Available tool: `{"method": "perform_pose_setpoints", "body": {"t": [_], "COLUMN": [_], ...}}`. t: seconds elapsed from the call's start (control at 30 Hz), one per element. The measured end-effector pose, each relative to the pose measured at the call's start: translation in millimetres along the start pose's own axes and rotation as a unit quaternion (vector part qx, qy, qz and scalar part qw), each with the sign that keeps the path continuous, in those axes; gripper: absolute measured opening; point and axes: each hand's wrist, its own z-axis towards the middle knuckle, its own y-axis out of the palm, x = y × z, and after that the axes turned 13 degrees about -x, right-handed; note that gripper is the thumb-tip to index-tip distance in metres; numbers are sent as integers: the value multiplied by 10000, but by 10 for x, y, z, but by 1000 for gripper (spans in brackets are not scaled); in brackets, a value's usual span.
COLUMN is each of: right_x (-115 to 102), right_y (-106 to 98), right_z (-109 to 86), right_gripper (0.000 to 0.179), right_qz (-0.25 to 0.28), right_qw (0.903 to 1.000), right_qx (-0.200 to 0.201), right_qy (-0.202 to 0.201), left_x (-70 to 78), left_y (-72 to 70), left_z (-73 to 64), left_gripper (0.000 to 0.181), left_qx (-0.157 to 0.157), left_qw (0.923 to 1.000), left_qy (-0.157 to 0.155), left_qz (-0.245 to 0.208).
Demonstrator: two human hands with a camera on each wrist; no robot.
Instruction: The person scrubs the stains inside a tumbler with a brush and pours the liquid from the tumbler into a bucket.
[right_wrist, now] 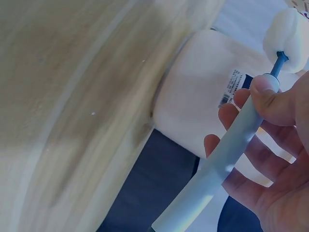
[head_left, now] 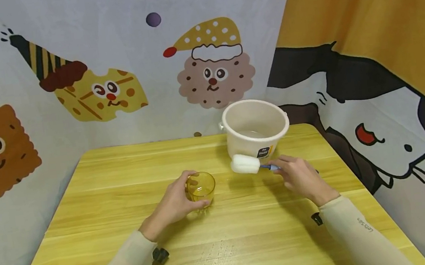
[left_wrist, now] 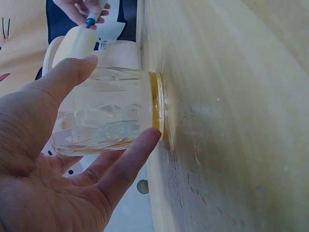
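Observation:
An amber glass cup [head_left: 206, 189] stands upright on the wooden table, left of the bucket. My left hand [head_left: 174, 201] holds it from the side, thumb near and fingers round the far side. In the left wrist view the cup [left_wrist: 104, 113] has faceted walls, and a fingertip lies right by its base. My right hand [head_left: 301, 178] grips a sponge bottle brush by its pale blue handle [right_wrist: 207, 174], the thumb pressing along it. The white sponge head [head_left: 245, 164] points left, above the table and in front of the bucket.
A cream plastic bucket [head_left: 234, 141] with a dark label stands at the table's back right. Small water drops [head_left: 217, 255] dot the wooden table [head_left: 121, 171] at the front. Cartoon-printed cloth [head_left: 147, 127] hangs behind the table and on the right.

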Motion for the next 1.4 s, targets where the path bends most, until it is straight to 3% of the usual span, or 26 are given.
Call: {"method": "perform_pose_setpoints", "body": {"t": [0.8,1.07,1.4], "right_x": [-260,-347,-482], "right_y": [-95,-150,-187], "right_z": [49,91,134], "right_gripper": [34,33,34], "right_qz": [-71,-176,-219], "right_qw": [9983,9947,9914], "right_qx": [532,858,976], "right_qy": [-226,-535,-839], "left_x": [4,10,-8], "left_y": [-4,-10,8], "left_z": [-13,-10,-4], "left_gripper": [96,96,96], "left_qx": [23,42,58], "left_qw": [10000,10000,10000], "left_qy": [18,-23,6], "left_qz": [-31,10,-6]}}
